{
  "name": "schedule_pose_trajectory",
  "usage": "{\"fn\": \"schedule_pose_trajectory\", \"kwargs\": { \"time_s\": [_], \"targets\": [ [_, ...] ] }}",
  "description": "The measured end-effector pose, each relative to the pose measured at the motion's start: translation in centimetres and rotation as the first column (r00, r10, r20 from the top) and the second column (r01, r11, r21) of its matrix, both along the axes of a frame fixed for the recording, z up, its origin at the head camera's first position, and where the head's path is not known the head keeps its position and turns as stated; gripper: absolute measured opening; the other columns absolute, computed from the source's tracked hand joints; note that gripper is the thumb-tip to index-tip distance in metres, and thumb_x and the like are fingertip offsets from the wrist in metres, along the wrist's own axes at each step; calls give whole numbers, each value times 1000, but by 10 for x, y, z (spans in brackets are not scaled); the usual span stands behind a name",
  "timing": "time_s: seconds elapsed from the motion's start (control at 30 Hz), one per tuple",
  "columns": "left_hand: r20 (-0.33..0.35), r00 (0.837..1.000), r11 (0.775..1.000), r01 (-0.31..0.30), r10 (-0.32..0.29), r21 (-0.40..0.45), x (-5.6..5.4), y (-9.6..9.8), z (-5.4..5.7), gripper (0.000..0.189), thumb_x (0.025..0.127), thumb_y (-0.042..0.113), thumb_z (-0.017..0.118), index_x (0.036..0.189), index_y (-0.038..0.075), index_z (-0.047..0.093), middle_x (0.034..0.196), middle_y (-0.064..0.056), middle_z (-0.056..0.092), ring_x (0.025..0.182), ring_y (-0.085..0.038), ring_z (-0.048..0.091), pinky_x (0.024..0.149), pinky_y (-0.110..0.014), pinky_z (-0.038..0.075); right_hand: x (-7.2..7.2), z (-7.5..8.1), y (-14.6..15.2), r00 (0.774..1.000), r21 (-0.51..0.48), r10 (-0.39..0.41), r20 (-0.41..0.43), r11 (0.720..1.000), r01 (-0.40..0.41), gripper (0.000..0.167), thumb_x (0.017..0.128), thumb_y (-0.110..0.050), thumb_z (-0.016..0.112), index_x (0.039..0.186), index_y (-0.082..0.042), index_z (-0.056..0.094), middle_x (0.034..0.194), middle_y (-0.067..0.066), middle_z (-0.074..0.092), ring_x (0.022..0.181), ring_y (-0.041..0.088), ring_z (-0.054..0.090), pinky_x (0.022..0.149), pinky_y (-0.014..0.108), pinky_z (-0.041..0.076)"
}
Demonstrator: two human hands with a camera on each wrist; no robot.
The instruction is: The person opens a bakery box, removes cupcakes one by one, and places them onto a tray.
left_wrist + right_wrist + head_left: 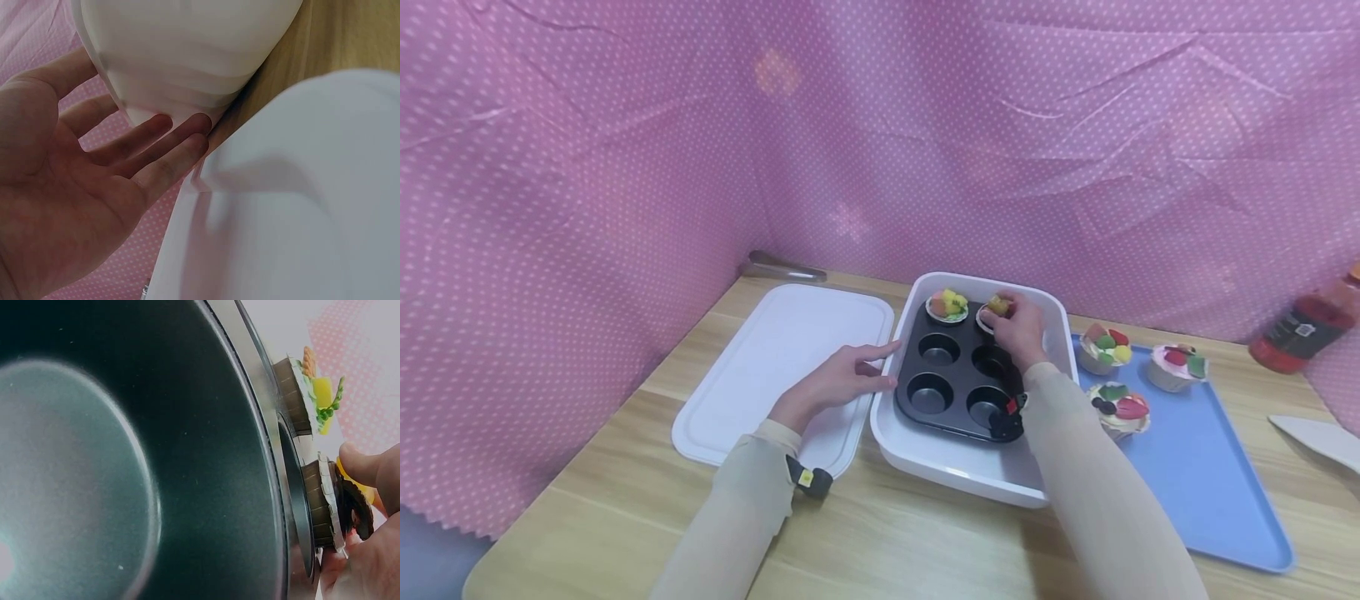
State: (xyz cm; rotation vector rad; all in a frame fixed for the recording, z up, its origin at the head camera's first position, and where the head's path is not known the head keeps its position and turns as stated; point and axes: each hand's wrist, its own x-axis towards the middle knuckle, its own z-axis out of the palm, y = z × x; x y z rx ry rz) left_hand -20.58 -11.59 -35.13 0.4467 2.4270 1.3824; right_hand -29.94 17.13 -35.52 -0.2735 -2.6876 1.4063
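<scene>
My right hand (1018, 329) grips a cupcake (322, 506) with a brown-and-yellow topping at the far right cup of a dark muffin tin (958, 372). In the right wrist view, thumb and fingers lie on either side of its pleated paper case. Beside it, another cupcake (947, 307) with yellow, pink and green topping sits in the far left cup. The tin lies inside a white tub (917, 462). My left hand (81, 175) has its fingers extended, fingertips against the tub's outer left wall, holding nothing.
To the left lies a white board (775, 367), with metal tongs (786, 268) behind it. Three cupcakes (1176, 367) stand on a blue tray (1195, 467) at right. Farther right are a red bottle (1303, 329) and a white blade-like utensil (1318, 437). Pink dotted cloth (880, 150) hangs behind.
</scene>
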Motion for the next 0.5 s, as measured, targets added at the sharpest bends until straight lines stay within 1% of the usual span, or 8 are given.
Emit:
{"fn": "schedule_pose_trajectory", "kwargs": {
  "time_s": [0.23, 0.5],
  "targets": [
    [0, 1000, 1000, 4, -4, -3, 0, 0, 1, 64, 95, 24, 70, 153, 24, 44, 157, -8, 46, 129, -35, 60, 112, -55, 43, 0, -1, 0, 1000, -5, -2, -7, 1000, 2, 50, 97, -23, 68, 143, -12, 53, 139, 21, 58, 126, 35, 55, 112, 50, 44],
    [0, 1000, 1000, 3, -3, 0, 1, 0, 1, 64, 95, 23, 70, 153, 23, 44, 157, -9, 46, 129, -35, 60, 112, -55, 43, 0, -1, 0, 1000, -24, -6, -16, 1000, 6, 50, 96, -21, 70, 142, -11, 54, 136, 21, 59, 124, 35, 55, 111, 50, 44]
  ]
}}
